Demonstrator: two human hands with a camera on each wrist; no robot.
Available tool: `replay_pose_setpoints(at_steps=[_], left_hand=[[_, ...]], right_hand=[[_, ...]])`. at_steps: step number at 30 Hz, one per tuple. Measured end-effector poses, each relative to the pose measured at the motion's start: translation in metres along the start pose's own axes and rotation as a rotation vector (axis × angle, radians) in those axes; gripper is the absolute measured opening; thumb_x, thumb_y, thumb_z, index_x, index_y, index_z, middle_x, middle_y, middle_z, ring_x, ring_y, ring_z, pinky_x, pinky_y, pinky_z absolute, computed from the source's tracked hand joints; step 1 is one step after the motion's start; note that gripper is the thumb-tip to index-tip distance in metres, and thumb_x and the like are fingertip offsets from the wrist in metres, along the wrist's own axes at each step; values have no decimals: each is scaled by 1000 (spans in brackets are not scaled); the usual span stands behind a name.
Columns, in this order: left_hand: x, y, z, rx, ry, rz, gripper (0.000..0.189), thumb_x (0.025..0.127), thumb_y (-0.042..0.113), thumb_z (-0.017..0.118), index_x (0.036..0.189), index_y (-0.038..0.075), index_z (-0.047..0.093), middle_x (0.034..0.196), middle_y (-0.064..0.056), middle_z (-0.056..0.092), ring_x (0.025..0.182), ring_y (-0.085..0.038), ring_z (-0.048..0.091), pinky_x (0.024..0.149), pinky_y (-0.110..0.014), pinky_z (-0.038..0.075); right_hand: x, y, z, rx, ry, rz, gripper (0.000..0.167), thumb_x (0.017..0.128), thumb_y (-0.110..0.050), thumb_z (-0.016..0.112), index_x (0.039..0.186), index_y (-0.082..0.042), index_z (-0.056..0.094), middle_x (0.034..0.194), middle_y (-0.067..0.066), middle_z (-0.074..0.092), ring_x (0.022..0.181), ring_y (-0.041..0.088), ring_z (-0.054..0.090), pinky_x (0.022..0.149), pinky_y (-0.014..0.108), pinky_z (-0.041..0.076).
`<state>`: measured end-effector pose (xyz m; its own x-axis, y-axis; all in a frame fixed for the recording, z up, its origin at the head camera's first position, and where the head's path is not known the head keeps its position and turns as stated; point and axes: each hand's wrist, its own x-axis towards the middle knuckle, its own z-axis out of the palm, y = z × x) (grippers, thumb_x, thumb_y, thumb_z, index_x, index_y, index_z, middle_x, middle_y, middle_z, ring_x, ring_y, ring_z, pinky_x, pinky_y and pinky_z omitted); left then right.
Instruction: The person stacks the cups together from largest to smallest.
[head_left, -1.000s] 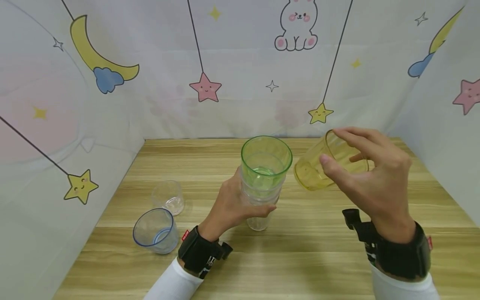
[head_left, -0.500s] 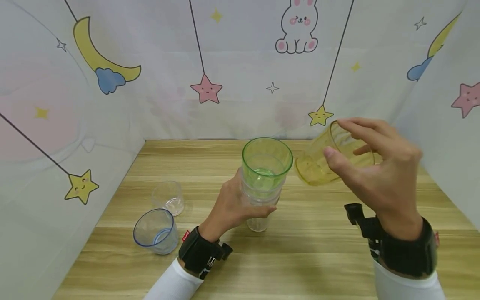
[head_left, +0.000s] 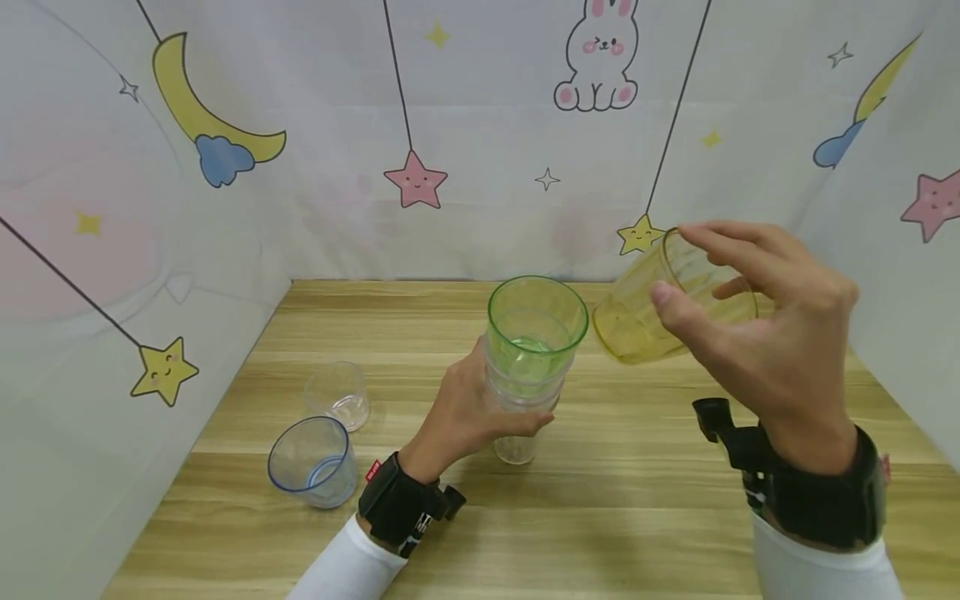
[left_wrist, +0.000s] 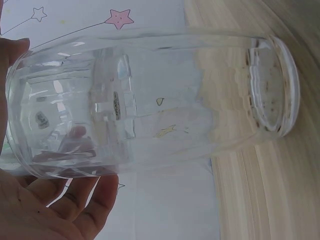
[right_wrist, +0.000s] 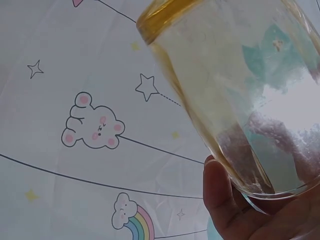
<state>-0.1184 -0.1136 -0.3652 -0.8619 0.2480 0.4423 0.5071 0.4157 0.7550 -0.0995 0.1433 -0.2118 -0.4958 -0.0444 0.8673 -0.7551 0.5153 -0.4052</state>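
Gripping clear cups [left_wrist: 165, 125] beneath green cup [head_left: 536, 321] with left hand [head_left: 474, 402], curling fingers round, probably steadying both. Pinching tilted yellow cup [head_left: 636, 321] just beside green cup with right hand [head_left: 780, 329], holding thumb and fingers well apart, apparently to span mouth.

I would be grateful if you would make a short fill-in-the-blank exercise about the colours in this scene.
1. The left hand grips a stack whose top cup is ____.
2. The right hand holds a tilted cup tinted ____.
3. Of the two cups standing on the table, the front cup has a ____ rim.
4. Both sleeves are ____.

Missing words: green; yellow; blue; white.
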Motion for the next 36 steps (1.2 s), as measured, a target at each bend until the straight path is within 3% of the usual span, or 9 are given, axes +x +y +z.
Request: replay_pose_setpoints(at_steps=[18,36], left_hand=[[-1,0,-3,-33,0,9,94,65,33,95,143,24,43,121,10,64,107,-9,63,85,-34,55],[-1,2,-1,-21,-4,-46,90,64,33,95,137,23,45,114,10,65,101,-7,63,82,-34,55]], right_hand=[[18,-17,8,26,1,-60,40,74,-25,79,110,-9,80,107,3,73,96,14,65,67,18,47],[31,-29,21,-3,-49,-116,42,75,-27,79,111,-6,79,110,1,74,103,19,65,68,18,48]])
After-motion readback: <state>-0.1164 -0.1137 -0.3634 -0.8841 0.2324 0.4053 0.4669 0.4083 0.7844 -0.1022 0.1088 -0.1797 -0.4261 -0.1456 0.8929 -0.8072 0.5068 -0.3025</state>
